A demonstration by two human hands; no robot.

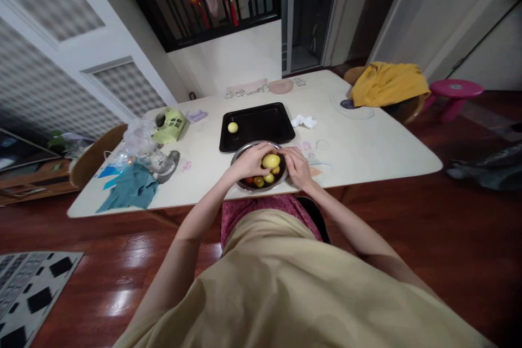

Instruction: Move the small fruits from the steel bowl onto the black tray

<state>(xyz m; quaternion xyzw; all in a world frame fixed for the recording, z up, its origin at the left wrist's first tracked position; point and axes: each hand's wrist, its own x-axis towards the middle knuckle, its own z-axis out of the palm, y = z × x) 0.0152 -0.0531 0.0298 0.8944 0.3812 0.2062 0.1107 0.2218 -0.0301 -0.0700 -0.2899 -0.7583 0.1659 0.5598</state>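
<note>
A round metal bowl (243,184) sits at the table's near edge with several small yellow, brownish and reddish fruits in it. My left hand (253,162) reaches over the bowl from the left, its thumb and fingers closed around a smooth yellow fruit (271,161). On the right side, my right hand (298,167) is curled at the bowl's rim, fingertips close to the yellow fruit. Just beyond the bowl lies a black tray (261,122), and a pale yellow fruit (232,128) rests at its left end.
A crumpled white tissue (304,121) is right of the tray. Leftward on the white table (359,147) are a green box (170,125), clear plastic bags (138,138) and a teal cloth (132,187). Yellow fabric (389,84) covers a chair at the far right, near a pink stool (455,89).
</note>
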